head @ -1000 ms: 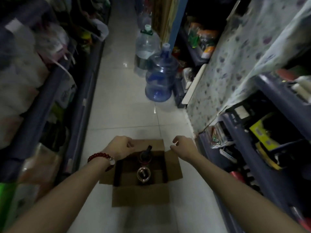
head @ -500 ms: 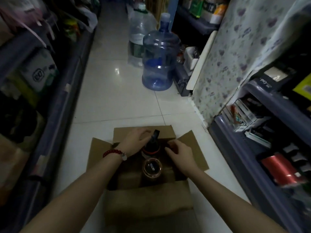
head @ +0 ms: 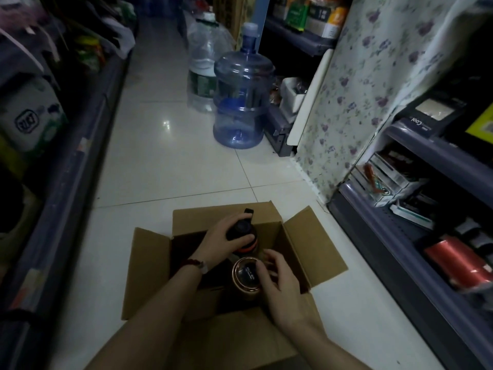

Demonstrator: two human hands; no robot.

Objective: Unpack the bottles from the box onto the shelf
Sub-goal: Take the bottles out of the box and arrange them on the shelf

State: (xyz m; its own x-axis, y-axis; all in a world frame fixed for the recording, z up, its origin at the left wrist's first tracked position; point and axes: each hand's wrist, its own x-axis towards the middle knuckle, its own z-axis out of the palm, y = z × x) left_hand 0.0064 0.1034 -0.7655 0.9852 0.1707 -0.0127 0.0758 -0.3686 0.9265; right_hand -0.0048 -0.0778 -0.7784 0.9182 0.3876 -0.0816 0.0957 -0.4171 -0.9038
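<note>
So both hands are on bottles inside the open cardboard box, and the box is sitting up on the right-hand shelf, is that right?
Not quite. The head view shows the cardboard box on the white tiled floor in the aisle, not on the shelf. The rest holds: the left hand grips the dark bottle, and the right hand is on the copper-rimmed bottle.

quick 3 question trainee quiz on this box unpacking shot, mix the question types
1. True or false: the open brown cardboard box sits on a shelf.
2. Which hand grips the dark bottle with the black cap? A left B right
3. Fill in: the right hand touches the bottle with the ____-coloured rim.

Key: 1 false, it sits on the white tiled floor. 2 A, the left hand. 3 copper.
</note>
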